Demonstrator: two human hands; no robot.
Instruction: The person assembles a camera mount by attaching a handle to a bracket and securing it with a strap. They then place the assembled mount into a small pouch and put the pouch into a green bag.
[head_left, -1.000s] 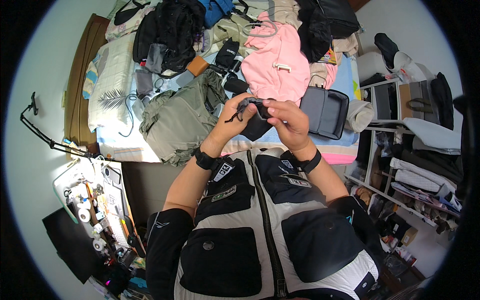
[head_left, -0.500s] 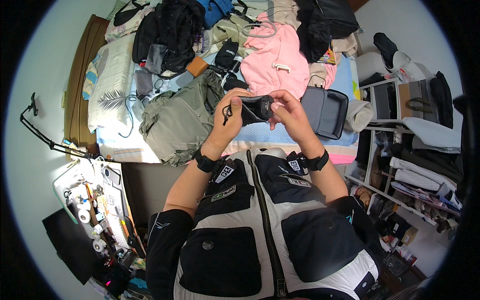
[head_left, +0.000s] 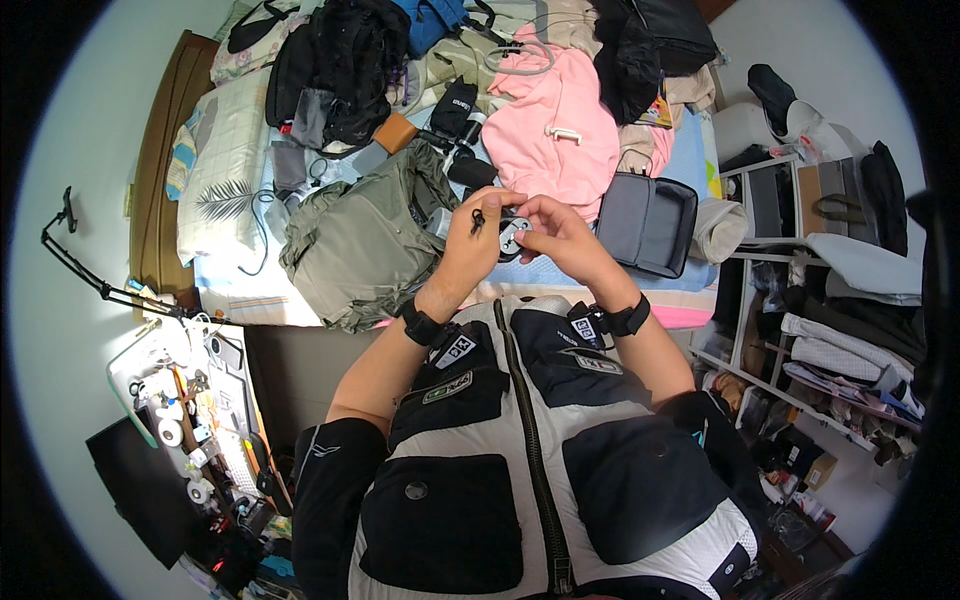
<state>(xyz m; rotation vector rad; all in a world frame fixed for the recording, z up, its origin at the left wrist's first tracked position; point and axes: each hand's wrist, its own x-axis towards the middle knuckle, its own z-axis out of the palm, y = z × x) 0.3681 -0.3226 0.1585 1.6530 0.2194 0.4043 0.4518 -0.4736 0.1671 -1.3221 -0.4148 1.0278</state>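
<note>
Both hands meet over the near edge of the bed, in front of my chest. Between them is a small dark object with a light grey face and dark round spots [head_left: 512, 237]; its kind I cannot make out. My left hand [head_left: 468, 245] is closed around its left side, and a black drawstring cord [head_left: 478, 221] hangs over the thumb. On the right, my right hand [head_left: 563, 242] pinches the object's edge with thumb and bent fingers. The fingers hide much of it. An olive-green bag or garment [head_left: 355, 245] lies left of the hands, and an open grey padded case [head_left: 645, 225] lies right.
Pink clothing [head_left: 555, 115] with a white clip-like item lies beyond the hands. Black backpacks [head_left: 345, 75] and a black bag [head_left: 670, 40] crowd the far side. A cluttered desk [head_left: 215, 400] is at left, a packed shelf [head_left: 790, 240] at right.
The object has been turned between my hands, so its light grey face now shows where dark sides did. My left hand has moved slightly right and down; my right hand has shifted slightly left.
</note>
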